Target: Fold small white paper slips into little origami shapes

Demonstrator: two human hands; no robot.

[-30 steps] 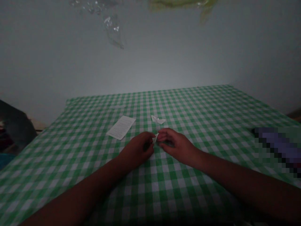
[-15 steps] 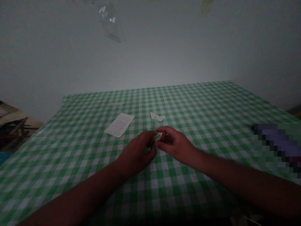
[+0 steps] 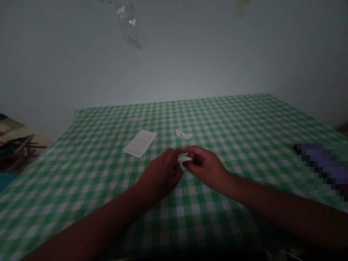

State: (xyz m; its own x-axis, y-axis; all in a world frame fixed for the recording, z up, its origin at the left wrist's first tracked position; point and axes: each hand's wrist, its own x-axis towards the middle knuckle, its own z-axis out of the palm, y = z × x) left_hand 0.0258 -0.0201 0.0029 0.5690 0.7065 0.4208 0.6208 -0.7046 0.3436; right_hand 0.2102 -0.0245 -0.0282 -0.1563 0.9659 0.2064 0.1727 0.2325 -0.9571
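Observation:
Between my two hands, above the near middle of the table, is a small folded piece of white paper. The fingers of my left hand are closed on its left side. My right hand pinches its right side with thumb and fingers. Part of the paper is hidden behind the fingers. Just beyond my hands lies a folded paper boat, white with faint printed lines. To the left of it, a flat printed sheet of paper rests on the cloth.
A green and white checked tablecloth covers the table, which meets a pale wall. On the right lies a blurred-out dark purple object. A clear plastic bag hangs on the wall. Faint pale strip at the back left.
The folded paper has been turned in my fingers, and a pointed white flap now shows toward my right hand. My hands stay in nearly the same place; the view has shifted slightly.

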